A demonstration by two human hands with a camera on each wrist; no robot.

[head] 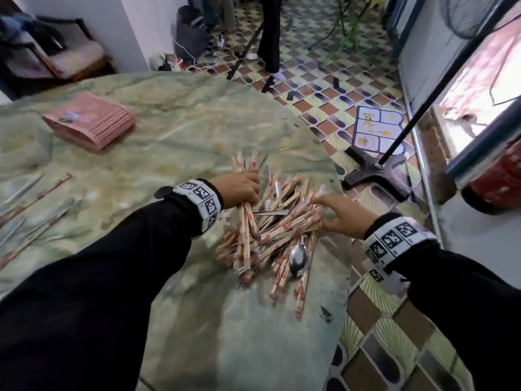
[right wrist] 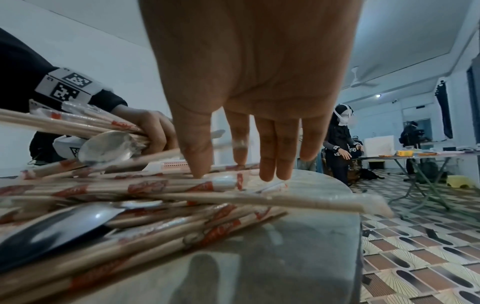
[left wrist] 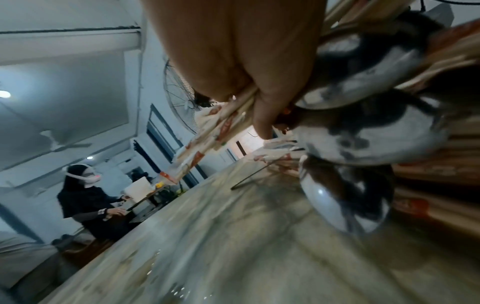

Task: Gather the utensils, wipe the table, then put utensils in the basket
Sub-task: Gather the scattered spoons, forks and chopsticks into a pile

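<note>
**Big chopstick pile at the table edge, both hands on it**

So the heap of paper-wrapped wooden chopsticks with red print (head: 277, 235) sits right of centre in the head view, close to the round edge of the green marbled table (head: 183, 131). Most sticks run diagonally, lower left to upper right, with a few crossing them. A shiny metal spoon (head: 298, 260) lies on the lower part of the pile, bowl toward the bottom of the frame.

The left hand (head: 238, 190) has its fingers wrapped around a bundle of chopsticks (head: 245, 221) standing nearly vertical in the frame. The right hand (head: 339, 215) is spread flat, straight fingers resting on the heap's right side.

The pink perforated plastic basket (head: 90, 121) sits upper left, well apart. More loose utensils (head: 36, 210) lie at the left edge.
</note>
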